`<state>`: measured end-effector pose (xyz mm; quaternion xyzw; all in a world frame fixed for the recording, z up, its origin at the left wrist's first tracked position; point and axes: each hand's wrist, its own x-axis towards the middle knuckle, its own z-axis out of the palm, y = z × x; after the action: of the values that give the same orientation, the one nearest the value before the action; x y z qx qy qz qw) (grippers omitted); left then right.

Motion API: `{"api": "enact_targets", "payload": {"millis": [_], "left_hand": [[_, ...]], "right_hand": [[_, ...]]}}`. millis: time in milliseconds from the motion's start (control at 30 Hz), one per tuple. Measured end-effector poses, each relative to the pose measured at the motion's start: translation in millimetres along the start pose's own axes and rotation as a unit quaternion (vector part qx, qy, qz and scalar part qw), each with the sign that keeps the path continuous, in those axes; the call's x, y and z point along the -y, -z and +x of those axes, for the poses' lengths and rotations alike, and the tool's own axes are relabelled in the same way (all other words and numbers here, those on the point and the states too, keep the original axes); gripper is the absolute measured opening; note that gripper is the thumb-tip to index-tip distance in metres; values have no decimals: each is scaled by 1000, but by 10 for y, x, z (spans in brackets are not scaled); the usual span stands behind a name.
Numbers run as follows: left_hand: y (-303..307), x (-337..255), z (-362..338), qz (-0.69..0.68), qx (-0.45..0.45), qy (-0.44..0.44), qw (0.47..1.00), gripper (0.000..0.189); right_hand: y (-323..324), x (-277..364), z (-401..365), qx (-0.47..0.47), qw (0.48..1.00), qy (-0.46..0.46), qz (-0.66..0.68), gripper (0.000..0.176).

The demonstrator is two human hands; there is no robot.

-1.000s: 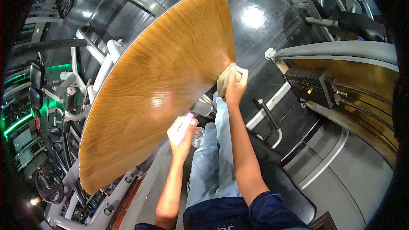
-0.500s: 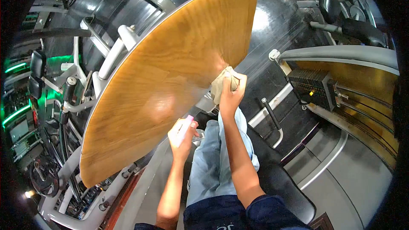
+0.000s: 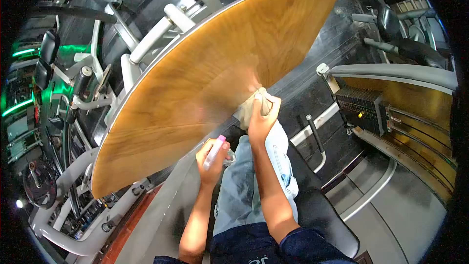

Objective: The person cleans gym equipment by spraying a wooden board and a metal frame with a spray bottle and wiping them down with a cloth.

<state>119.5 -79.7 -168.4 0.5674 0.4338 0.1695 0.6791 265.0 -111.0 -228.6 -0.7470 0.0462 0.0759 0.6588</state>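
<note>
The beige cloth is at the lower right edge of the wood-grain panel, bunched and in contact with it. The right hand grips the cloth, fingers and thumb clamped on it, with part of the fabric hanging below the fingers.

The panel is large, with a curved upper edge, a thin pale rim and rounded corners. It lies obliquely across the view, its far end at upper right and its near end at lower left. Its surface shows a blurred bright reflection near the cloth.

The left hand is just below the panel's lower edge, to the left of the right hand and apart from it. Its fingers are curled around a pink-topped item with a whitish body, held tilted. A clear part shows beside these fingers; whether it belongs to the same item cannot be determined.

Below the hands are light blue trousers, beside a black padded seat. To the right, a weight stack with a yellow mark stands within a grey frame, and a black-gripped handle is located between it and the right arm. At left are pale metal tubes, a round weight plate and green lights.
</note>
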Motion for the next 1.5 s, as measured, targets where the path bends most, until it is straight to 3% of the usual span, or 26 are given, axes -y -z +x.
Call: {"api": "enact_targets", "payload": {"millis": [167, 300, 433, 500, 633, 700, 833, 1000, 1167, 1267, 1400, 1500], "left_hand": [[123, 40, -120, 4, -30, 19, 999, 14], [209, 34, -181, -2, -42, 6, 999, 15], [234, 61, -249, -16, -70, 5, 997, 19], [259, 71, -304, -14, -88, 12, 996, 23], [298, 142, -377, -23, -107, 19, 994, 21], [318, 145, -434, -29, -115, 17, 993, 17], [354, 146, -535, -58, -138, 19, 988, 19], [448, 276, -680, -81, -167, 25, 982, 20], [550, 361, -829, -77, -215, 31, 973, 26], [617, 401, -890, -98, -239, 24, 966, 27], [720, 438, -948, -99, -252, 21, 962, 27], [796, 507, -1023, -104, -263, 3, 959, 26]], "right_hand": [[-25, -297, -377, 58, 998, 36, -11, 17], [1, -310, -410, 62, 996, -52, -41, 18], [-135, 44, -380, 23, 999, 32, -5, 17], [-178, 233, -479, 28, 999, 25, 21, 19], [-162, -20, -719, 76, 992, 95, -18, 23], [-120, -274, -854, 117, 993, -13, 12, 23], [-81, -478, -909, 96, 994, -2, -51, 22], [-186, -81, -1126, 120, 993, 21, -5, 23], [-242, -304, -1310, 123, 990, 69, -17, 25], [-156, -691, -1375, 140, 987, 19, -74, 24], [-238, -568, -1419, 181, 981, -15, -70, 22], [-277, -475, -1528, 114, 992, -21, -50, 21]]}}
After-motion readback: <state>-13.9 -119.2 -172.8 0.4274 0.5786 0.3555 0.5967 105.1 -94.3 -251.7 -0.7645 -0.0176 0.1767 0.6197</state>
